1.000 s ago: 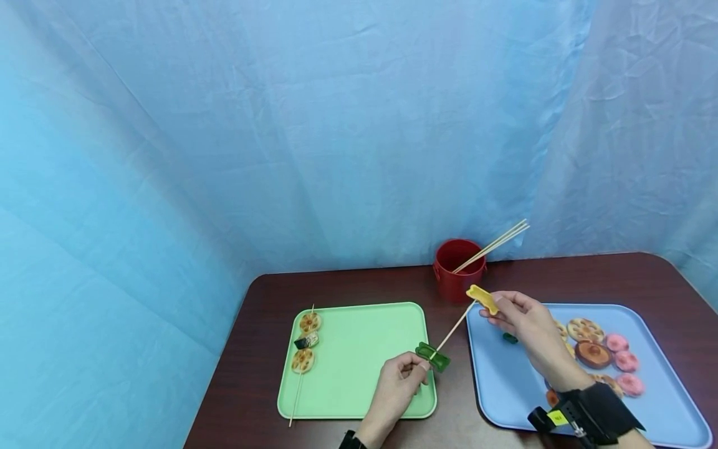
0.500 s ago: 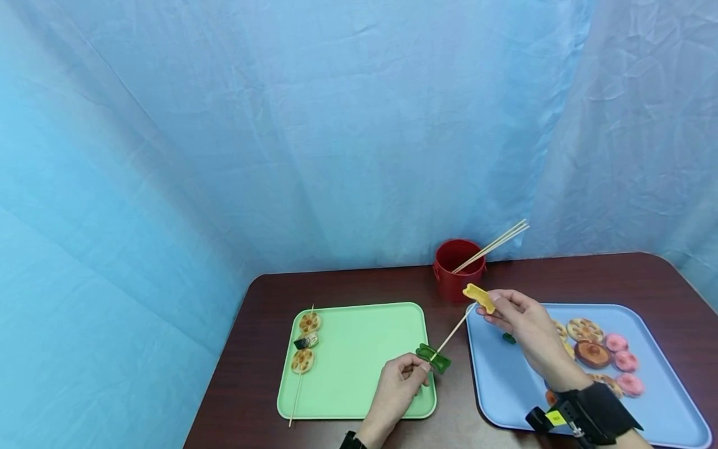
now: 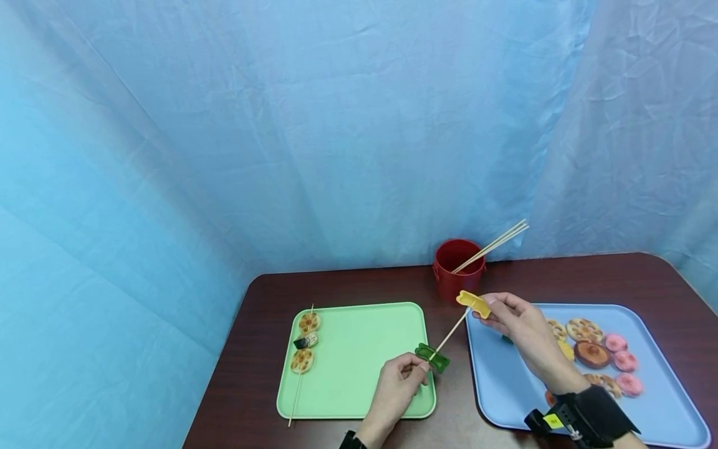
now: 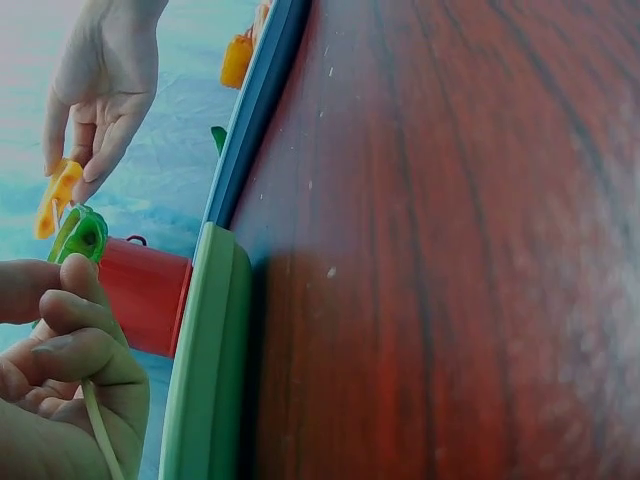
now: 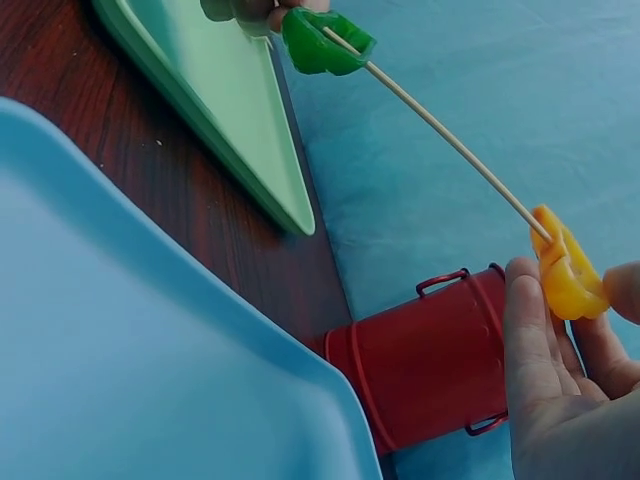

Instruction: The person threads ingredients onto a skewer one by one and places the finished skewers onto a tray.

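Observation:
My left hand (image 3: 397, 385) grips a wooden skewer (image 3: 452, 333) below a green pepper piece (image 3: 433, 358) threaded on it. The skewer slants up to the right, and its lower end passes through my curled fingers in the left wrist view. At its upper tip my right hand (image 3: 523, 333) pinches a yellow pepper piece (image 5: 568, 278) between thumb and fingers. The skewer tip meets the yellow piece; how deep it goes is hard to tell. A bare length of stick separates the green and yellow pieces.
A loaded skewer (image 3: 303, 360) lies on the green tray (image 3: 364, 349) at left. The blue tray (image 3: 505, 393) at right bears pink rounds (image 3: 626, 361), a brown mushroom-like piece (image 3: 593, 354) and lotus slices (image 3: 585, 330). Behind stands a red bucket (image 3: 453, 280) with several skewers (image 3: 496, 243).
My right hand has moved a little to the left, bringing the yellow pepper piece over the skewer tip and slightly downward. The left hand, skewer and green piece have stayed nearly still.

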Available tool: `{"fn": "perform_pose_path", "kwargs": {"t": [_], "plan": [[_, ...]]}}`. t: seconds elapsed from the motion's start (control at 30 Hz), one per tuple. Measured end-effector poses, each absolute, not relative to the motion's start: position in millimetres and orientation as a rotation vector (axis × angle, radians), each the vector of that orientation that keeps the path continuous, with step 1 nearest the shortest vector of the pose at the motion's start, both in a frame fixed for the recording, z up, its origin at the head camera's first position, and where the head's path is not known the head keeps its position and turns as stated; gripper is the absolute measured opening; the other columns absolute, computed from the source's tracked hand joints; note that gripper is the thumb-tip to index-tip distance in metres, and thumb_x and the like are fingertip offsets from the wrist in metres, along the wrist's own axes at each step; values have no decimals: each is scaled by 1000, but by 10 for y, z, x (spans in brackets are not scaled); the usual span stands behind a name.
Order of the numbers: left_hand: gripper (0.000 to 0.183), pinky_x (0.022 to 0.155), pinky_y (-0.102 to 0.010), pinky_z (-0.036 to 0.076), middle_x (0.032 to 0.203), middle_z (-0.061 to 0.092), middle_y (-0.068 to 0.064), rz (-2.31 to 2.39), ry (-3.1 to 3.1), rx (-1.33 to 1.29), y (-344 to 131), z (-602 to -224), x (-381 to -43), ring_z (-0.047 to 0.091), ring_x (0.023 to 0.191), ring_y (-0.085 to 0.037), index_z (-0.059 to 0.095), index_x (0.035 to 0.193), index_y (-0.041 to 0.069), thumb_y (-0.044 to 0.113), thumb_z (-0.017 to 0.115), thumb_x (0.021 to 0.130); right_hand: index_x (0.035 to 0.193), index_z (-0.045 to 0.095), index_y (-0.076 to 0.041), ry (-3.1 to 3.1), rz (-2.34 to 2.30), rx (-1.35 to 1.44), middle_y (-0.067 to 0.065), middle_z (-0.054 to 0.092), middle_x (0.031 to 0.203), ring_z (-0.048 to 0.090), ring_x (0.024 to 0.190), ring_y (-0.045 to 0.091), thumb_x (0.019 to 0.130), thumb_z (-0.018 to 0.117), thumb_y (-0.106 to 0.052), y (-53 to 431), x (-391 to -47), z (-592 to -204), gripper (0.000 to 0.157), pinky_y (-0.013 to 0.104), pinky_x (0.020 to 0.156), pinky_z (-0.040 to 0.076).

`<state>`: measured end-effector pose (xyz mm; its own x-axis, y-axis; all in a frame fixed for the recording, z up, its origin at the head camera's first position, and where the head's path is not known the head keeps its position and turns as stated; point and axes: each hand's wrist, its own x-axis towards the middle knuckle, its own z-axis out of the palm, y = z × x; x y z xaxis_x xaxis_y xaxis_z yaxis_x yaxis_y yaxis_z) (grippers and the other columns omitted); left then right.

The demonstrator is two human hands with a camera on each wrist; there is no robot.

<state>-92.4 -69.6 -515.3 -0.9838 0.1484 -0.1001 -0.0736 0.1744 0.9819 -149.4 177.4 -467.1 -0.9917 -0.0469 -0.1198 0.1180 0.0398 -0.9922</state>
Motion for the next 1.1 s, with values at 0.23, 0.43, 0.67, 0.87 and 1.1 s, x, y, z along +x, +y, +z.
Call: {"fn": "perform_pose_path", "kwargs": {"t": [0.23,0.43,0.67,0.87,1.1], "plan": [[23,43,-15,29,65,61,2,1936,2253,67,-696,-5156,-928,43,49,-2,70,90,-3,18,63,90,129,50,5,2187,-2046,83,18,51,128,63,104,16,94,51,-50,1724,-1477,-4667,65,38,89,48],[22,43,-15,29,66,61,2,1946,2244,47,-693,-5149,-912,44,49,-3,71,91,-3,17,63,90,130,49,6,2185,-2021,92,23,51,130,64,104,19,94,52,-50,1694,-1466,-4688,67,39,89,49],[20,44,-15,31,65,61,2,1940,2257,39,-668,-5169,-908,44,49,-2,71,89,0,18,63,90,132,48,7,2192,-2007,93,25,52,129,65,103,26,93,53,-51,1666,-1443,-4710,70,40,87,50],[19,45,-15,32,64,60,4,1941,2258,16,-647,-5171,-908,44,49,-2,71,88,1,19,63,89,132,51,6,2258,-1949,81,23,54,128,64,103,27,94,53,-49,1633,-1444,-4698,67,39,86,51],[22,45,-14,33,65,62,1,1931,2293,41,-644,-5161,-933,44,49,-2,71,88,0,20,63,90,128,57,4,2355,-1823,130,18,60,122,65,93,18,93,54,-51,1578,-1454,-4686,66,38,85,52]]}}
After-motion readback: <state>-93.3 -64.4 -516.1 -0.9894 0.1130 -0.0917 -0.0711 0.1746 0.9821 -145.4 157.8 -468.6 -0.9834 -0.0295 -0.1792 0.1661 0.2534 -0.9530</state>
